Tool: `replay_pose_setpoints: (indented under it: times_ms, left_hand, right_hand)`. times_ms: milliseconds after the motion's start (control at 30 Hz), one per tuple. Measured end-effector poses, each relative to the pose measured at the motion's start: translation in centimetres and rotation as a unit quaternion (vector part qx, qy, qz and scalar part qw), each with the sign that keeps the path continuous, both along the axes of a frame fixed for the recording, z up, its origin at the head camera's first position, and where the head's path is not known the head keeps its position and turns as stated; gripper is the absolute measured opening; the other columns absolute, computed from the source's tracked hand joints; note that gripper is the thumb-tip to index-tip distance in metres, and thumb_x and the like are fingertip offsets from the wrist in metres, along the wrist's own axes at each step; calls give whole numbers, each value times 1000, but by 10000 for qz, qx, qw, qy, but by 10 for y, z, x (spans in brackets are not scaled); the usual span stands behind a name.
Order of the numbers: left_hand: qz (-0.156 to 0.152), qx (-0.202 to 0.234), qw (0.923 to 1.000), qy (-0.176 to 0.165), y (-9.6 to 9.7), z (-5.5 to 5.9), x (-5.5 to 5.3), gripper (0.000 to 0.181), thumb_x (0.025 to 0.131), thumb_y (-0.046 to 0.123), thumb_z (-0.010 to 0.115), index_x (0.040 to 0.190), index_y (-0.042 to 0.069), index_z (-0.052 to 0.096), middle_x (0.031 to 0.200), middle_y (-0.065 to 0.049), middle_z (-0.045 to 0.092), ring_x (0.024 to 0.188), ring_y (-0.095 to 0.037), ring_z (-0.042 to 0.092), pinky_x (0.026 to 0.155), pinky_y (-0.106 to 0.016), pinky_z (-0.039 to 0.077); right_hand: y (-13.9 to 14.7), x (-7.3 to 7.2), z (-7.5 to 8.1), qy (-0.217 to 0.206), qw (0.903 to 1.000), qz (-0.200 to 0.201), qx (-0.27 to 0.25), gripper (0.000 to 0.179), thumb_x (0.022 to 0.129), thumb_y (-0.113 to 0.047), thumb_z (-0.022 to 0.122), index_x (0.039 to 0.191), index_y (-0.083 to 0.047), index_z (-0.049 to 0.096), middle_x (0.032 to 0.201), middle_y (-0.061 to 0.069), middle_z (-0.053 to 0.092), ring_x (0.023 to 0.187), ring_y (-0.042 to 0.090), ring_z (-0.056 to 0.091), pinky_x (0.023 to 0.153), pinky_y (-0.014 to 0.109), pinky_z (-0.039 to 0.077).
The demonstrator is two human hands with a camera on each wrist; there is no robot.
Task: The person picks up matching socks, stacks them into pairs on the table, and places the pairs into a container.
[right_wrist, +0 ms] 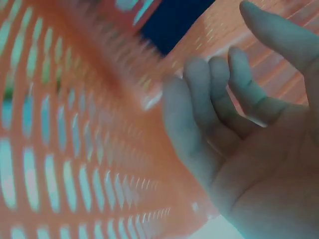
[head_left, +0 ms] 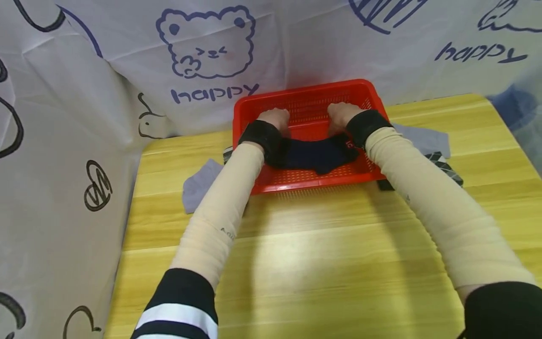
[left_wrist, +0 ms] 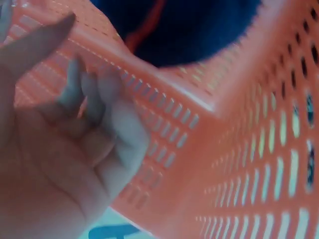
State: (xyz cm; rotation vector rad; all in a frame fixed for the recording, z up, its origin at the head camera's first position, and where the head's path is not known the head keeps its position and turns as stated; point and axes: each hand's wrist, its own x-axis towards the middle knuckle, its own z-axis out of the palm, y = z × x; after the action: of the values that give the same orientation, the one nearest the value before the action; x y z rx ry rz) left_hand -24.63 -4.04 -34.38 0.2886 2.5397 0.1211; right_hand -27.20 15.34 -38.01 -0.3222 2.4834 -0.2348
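Note:
A dark navy sock [head_left: 315, 153] with small red marks near its right end lies across the red plastic basket [head_left: 313, 179]. Both hands reach into this basket, near its back half. My left hand [head_left: 276, 118] is at the left; in the left wrist view its fingers [left_wrist: 119, 124] are loosely bent, the thumb stands apart, and the palm holds nothing. At the right, my right hand [head_left: 342, 115] shows bent fingers [right_wrist: 177, 112] close to the slotted wall, also holding nothing. Part of the sock [right_wrist: 174, 22] shows beyond the right fingers.
Outside the basket, a grey sock [head_left: 201, 186] lies at the left and another grey sock [head_left: 427, 139] at the right, beside a checked sock [head_left: 444, 167]. They rest on the wooden table [head_left: 305, 263]. A printed white cloth [head_left: 296, 47] hangs behind.

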Motion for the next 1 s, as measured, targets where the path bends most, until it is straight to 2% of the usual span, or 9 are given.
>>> replay_pose_setpoints:
  times_ms: [133, 233, 367, 467, 633, 733, 833, 900, 1000]
  left_hand:
    - [387, 356, 9950, -846, 0, -3, 4, 38, 91, 32, 69, 122, 12, 61, 106, -6, 62, 97, -21, 55, 88, -30, 49]
    - [376, 312, 9928, -1092, -4, -10, 8, 37, 89, 38, 70, 113, 10, 67, 88, -3, 56, 86, -18, 52, 74, -26, 44]
    - [1031, 770, 9846, -1181, -10, -17, 14, 33, 85, 31, 77, 109, 10, 68, 87, -1, 54, 87, -18, 51, 74, -26, 43]
    - [1272, 1196, 9794, -1019, -15, -18, 20, 33, 80, 25, 82, 105, 10, 67, 91, -1, 58, 90, -19, 53, 77, -27, 46]
    - [397, 1167, 9921, -234, -18, -19, 31, 39, 70, 20, 88, 101, 8, 68, 91, -3, 61, 91, -21, 54, 82, -32, 49]
    - [-108, 903, 9957, 182, -16, -22, 34, 43, 66, 15, 90, 101, 8, 66, 96, -5, 63, 93, -22, 55, 87, -36, 50]
    - [-529, 675, 9955, 395, -14, -25, 35, 42, 66, 13, 89, 99, 8, 63, 100, -6, 65, 97, -22, 58, 90, -35, 51]
    - [-699, 577, 9949, 446, -14, -26, 35, 39, 69, 16, 88, 98, 8, 62, 101, -7, 65, 98, -22, 59, 92, -34, 50]
    - [-509, 746, 9954, 332, -15, -25, 35, 36, 73, 19, 85, 100, 8, 64, 96, -5, 64, 96, -23, 59, 91, -35, 49]
  right_hand:
    - [-12, 7, -5, -1224, 9912, -327, -379, 51, 91, -35, 68, 118, 3, 47, 103, 18, 56, 61, 20, 69, 60, 33, 57]
    - [-17, 17, -5, -1717, 9830, -580, -307, 64, 90, -41, 68, 130, 1, 40, 114, 20, 54, 70, 23, 70, 64, 34, 58]
    - [-22, 28, -5, -1475, 9878, -494, 8, 66, 88, -45, 70, 129, -2, 43, 112, 16, 53, 74, 23, 63, 64, 30, 54]
    - [-26, 32, -4, -1026, 9938, -189, 395, 64, 87, -48, 70, 125, -2, 48, 108, 11, 53, 85, 22, 57, 79, 33, 53]
    - [-26, 33, -2, -686, 9946, 145, 761, 71, 87, -49, 69, 133, 1, 47, 130, 16, 54, 113, 27, 51, 108, 43, 42]
    - [-21, 36, 0, -673, 9951, 20, 721, 71, 86, -46, 71, 135, 0, 46, 137, 18, 53, 119, 29, 51, 110, 45, 41]
    - [-17, 39, 3, -582, 9956, -68, 736, 67, 84, -46, 73, 129, -1, 52, 130, 16, 57, 112, 28, 52, 107, 46, 43]
    - [-15, 41, 4, -541, 9956, -65, 764, 65, 83, -47, 74, 125, -1, 55, 126, 15, 59, 108, 27, 53, 106, 46, 44]
    - [-14, 41, 5, -551, 9954, 18, 782, 67, 85, -48, 72, 128, 0, 53, 129, 16, 58, 109, 27, 53, 106, 47, 43]
